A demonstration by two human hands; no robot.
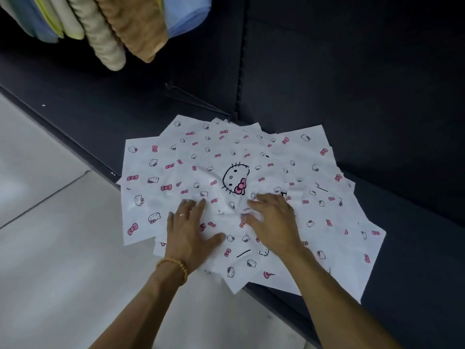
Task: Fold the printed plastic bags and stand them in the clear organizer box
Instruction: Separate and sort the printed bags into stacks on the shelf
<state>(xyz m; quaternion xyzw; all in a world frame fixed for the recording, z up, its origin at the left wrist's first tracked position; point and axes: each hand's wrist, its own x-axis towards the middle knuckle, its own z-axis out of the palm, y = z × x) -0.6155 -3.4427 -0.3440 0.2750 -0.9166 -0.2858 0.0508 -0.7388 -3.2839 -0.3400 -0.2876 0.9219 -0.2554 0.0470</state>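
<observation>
The bags [251, 187] lie fanned out flat on the dark shelf [402, 248], none folded. The left hand [188, 230] and the right hand [273, 220] press flat on the pile, fingers extended, grasping nothing. No box is in view; all folding and standing remain.

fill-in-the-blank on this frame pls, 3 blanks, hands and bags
1. Both hands, the left hand and the right hand, lie on the fanned printed bags, which rest on a dark ____.
2. The beaded bracelet is on the ____ wrist.
3. The bows printed on the bags are ____.

Missing: shelf; left; pink
</observation>
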